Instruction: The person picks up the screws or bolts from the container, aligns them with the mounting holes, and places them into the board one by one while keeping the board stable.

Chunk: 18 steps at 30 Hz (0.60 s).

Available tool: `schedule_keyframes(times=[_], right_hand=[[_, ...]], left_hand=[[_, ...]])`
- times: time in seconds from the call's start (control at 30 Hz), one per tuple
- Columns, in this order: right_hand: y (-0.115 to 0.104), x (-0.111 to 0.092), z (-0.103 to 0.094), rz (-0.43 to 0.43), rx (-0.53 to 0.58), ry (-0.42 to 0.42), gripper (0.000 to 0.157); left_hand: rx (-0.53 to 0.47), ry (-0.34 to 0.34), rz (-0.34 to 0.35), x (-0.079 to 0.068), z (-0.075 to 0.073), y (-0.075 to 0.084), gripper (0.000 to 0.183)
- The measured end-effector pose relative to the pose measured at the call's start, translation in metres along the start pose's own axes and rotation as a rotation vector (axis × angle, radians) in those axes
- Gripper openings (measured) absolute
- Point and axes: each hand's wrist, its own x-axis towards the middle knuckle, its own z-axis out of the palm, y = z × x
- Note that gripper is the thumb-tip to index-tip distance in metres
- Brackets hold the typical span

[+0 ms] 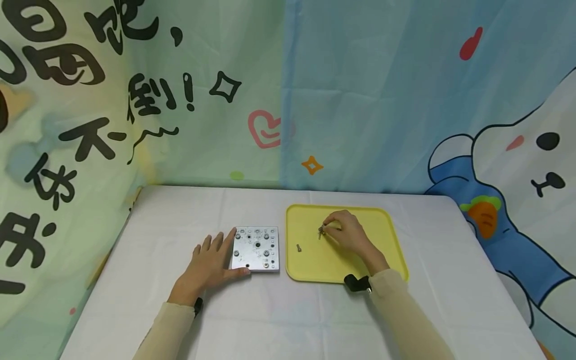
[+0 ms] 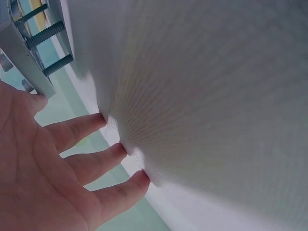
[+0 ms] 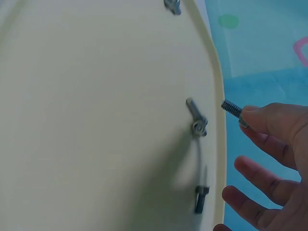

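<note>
A silver metal plate (image 1: pixel 255 250) with holes and several bolt heads stands on the white cloth. Threaded shanks (image 2: pixel 45 34) jut from its underside toward the cloth. My left hand (image 1: pixel 210 265) lies spread along its left side, index fingertip by the upper left corner and thumb at the lower edge. Three other fingertips of that hand press the cloth. Over the yellow tray (image 1: pixel 333 272), my right hand (image 1: pixel 348 231) pinches a small bolt (image 3: pixel 232 109) between thumb and index finger, threaded end outward. Just below lie two more bolts, one (image 3: pixel 197 122) with its head toward the other (image 3: pixel 201 199).
Apart from these, a single bolt (image 1: pixel 299 248) lies on the left part of the tray. The tray has a low raised rim and sits right of the plate. A printed curtain (image 1: pixel 360 100) hangs behind the table (image 1: pixel 288 320).
</note>
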Motion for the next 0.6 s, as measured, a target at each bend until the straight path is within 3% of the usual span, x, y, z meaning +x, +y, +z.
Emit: schedule_keyframes(times=[0.6], right_hand=[[-0.046, 0.007, 0.022, -0.052, 0.027, -0.033, 0.006]], left_hand=[[0.002, -0.007, -0.003, 0.0, 0.001, 0.0, 0.114]])
